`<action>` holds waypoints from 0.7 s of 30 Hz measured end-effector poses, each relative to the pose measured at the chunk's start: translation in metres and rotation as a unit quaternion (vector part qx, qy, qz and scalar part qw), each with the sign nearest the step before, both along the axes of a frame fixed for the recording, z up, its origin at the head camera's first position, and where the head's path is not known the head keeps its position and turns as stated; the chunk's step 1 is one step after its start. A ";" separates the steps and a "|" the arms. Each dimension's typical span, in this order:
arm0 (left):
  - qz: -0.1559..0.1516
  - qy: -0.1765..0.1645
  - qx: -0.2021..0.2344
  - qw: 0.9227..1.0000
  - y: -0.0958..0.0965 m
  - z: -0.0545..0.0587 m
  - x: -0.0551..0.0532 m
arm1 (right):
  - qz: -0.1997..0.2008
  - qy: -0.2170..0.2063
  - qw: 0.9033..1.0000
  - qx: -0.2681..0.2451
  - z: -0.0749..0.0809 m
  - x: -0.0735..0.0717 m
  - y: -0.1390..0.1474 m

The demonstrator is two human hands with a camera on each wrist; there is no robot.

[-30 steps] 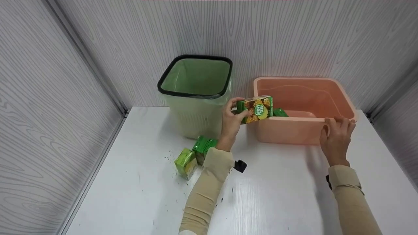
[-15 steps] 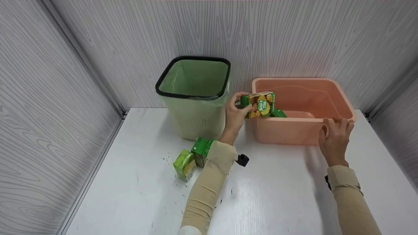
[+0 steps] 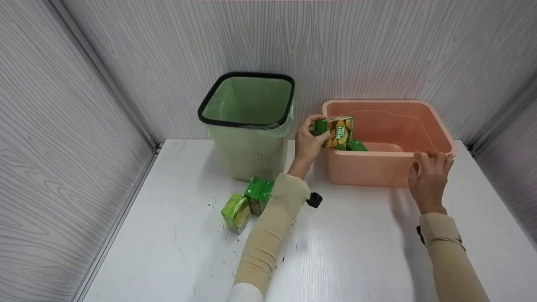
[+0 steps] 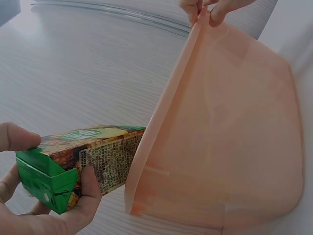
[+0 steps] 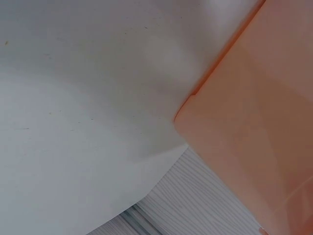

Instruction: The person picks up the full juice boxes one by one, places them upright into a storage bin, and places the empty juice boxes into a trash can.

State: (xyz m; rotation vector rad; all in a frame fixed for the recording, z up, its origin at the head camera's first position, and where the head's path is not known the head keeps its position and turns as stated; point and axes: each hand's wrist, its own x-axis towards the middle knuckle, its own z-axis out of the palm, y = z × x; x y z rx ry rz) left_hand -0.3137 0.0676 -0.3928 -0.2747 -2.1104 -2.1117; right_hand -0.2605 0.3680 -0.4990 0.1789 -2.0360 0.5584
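My left hand grips a small green drink carton with a brown and yellow picture on its face. The carton is held over the front left part of the pink bin, overlapping its rim in the head view. Thumb and fingers hold it by its green end in the left wrist view. At the bin's front right rim, my right hand holds on with its fingers curled over the edge. Another green carton lies inside the bin, partly hidden by the front wall.
A pale green waste bin with a black rim stands left of the pink bin. Before it on the white table are a dark green carton, partly behind my left sleeve, and a lime green carton. Dark specks lie around them.
My left hand has moved right and slightly farther away, carrying the carton from the bin's left edge to over its inside. The right hand has stayed at the rim.
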 end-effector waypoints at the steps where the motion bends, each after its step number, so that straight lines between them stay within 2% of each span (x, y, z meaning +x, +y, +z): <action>1: 0.000 0.003 -0.003 1.000 0.001 0.000 -0.001 | -0.001 0.000 1.000 0.000 0.000 0.000 0.000; 7: 0.002 0.032 -0.033 0.999 0.008 0.003 -0.007 | -0.002 -0.002 1.000 -0.003 0.001 0.003 -0.003; 11: 0.007 0.044 -0.068 0.997 0.014 0.005 -0.012 | -0.001 -0.004 1.000 -0.003 0.002 0.003 -0.004; 18: -0.001 0.080 -0.125 0.989 0.026 0.003 -0.017 | 0.011 -0.003 1.000 -0.007 0.000 0.006 -0.004; 21: -0.005 0.097 -0.159 0.982 0.031 -0.001 -0.020 | 0.018 0.002 1.000 -0.016 -0.002 0.007 -0.004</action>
